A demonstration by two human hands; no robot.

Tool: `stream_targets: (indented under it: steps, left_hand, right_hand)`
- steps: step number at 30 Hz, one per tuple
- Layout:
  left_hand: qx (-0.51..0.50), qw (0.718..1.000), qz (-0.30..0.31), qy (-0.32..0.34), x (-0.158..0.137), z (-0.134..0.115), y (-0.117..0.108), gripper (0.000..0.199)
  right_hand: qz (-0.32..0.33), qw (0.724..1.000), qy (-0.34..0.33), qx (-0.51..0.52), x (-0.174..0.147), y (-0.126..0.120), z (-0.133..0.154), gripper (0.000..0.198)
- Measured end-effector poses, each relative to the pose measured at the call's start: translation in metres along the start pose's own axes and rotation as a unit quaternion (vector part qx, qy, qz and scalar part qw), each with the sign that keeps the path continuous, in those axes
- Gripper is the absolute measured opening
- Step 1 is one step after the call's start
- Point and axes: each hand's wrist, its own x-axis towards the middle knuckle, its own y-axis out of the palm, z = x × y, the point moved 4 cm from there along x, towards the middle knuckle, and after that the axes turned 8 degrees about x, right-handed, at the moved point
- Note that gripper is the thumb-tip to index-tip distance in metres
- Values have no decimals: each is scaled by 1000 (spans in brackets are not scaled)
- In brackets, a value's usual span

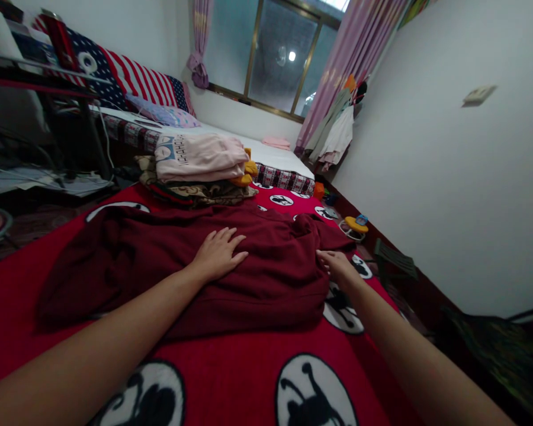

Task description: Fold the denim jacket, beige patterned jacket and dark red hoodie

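Note:
A maroon sweatshirt [257, 290] lies spread across the red blanket [231, 378], partly folded and wrinkled. My left hand [220, 253] rests flat on its middle, fingers spread. At the right side of the cloth, my right hand [335, 263] has its fingers bent together on the edge, pinching the fabric. Part of its fingertips is hidden. Behind the sweatshirt sits a stack of clothes, with a pale pink top [204, 157] over a brown patterned garment [217, 192] and a bit of yellow cloth [250, 168].
A bed with a white sheet [231, 136] stands under the window [279, 53]. To the left is a desk [35, 83] with a red flask [58, 38]. Along the right wall are a yellow stool [355, 225] and a dark folding stool [395, 258]. Clothes [337, 133] hang by the curtain.

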Motion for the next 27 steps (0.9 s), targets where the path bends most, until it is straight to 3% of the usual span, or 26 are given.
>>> stream_targets:
  steps: [3,5,7,13,18,21,25,27]
  left_hand:
    - [3,1000,2,2,0,0,0,56]
    - [5,1000,3,3,0,1,0,56]
    - [7,1000,2,2,0,1,1,57]
    - [4,1000,4,0,0,1,-1,57]
    - [11,1000,6,1,0,0,-3,56]
    - [9,1000,8,2,0,1,-3,57]
    - [0,1000,10,3,1,1,-2,57]
    - [-5,1000,5,6,1,2,-1,56]
  right_hand:
    - [107,990,78,50,-27,17,2,24]
    - [151,981,83,94,-42,24,6,27]
    - [162,974,56,148,-50,27,10,28]
    - [88,953,10,291,-52,26,8,23]
    - [187,944,19,270,-61,39,6,49]
    - [223,946,46,229,-67,41,3,48]
    - [139,948,12,287,-60,20,7,34]
    - [65,926,-30,371,-52,2,12,22]
